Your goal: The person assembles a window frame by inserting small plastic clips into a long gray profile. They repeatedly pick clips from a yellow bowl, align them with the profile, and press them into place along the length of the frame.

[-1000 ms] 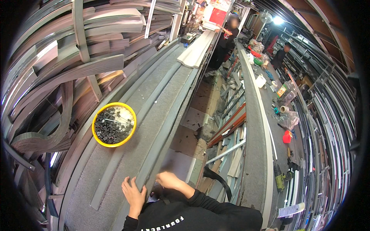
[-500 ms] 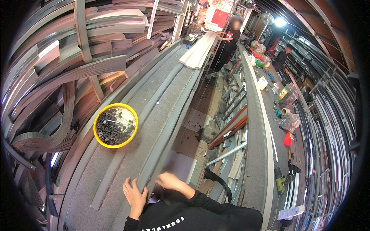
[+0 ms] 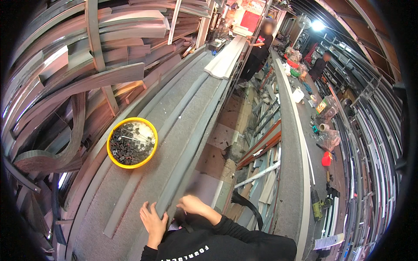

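Tabletop [image 3: 150, 185]: bowl [image 3: 132, 166] near left edge, long strip [image 3: 176, 185] along right edge, panels [image 3: 225, 56] at far end. My left hand [image 3: 153, 221] at strip, right hand [image 3: 190, 204] to its right.

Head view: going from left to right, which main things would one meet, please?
Curved grey ribbed strip, round yellow-rimmed basin of small black and pale pieces, the person's bare left hand, bare right hand, green-and-black power drill.

Here we are in a black top [image 3: 222, 247], white lettering [image 3: 194, 253] across it, sleeves [image 3: 237, 230] stopping short of our bare hands [image 3: 153, 222].
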Tool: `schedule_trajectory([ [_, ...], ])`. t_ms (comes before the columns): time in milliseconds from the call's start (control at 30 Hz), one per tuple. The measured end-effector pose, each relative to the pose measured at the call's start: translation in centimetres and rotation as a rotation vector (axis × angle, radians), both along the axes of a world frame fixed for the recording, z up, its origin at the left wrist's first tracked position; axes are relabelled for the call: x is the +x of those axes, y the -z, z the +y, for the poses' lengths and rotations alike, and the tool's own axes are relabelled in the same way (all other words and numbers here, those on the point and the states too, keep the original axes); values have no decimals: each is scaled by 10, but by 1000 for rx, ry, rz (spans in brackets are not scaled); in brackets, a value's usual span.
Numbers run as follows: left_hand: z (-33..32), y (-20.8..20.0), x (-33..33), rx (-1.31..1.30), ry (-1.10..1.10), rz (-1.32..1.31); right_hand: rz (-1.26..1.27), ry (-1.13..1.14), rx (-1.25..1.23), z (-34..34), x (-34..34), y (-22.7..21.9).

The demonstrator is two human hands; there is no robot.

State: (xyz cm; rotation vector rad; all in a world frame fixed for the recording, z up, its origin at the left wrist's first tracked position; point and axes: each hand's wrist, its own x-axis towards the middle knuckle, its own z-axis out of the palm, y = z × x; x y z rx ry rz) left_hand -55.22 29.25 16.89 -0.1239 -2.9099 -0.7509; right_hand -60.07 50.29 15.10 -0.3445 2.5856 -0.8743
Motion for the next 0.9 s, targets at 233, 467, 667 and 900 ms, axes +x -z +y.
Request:
schedule_trajectory([
  [233,0,-2,0,5,-5,-20,13,-5,-32,3,0,1],
  [467,1,-4,0,12,-8,-22,-3,-6,-25,2,-2,-4],
  [667,1,-3,0,2,-8,-14,-43,-2,-19,3,-3,-8],
  [900,1,-3,0,0,-3,0,-49,4,-10,2,-3,-9],
])
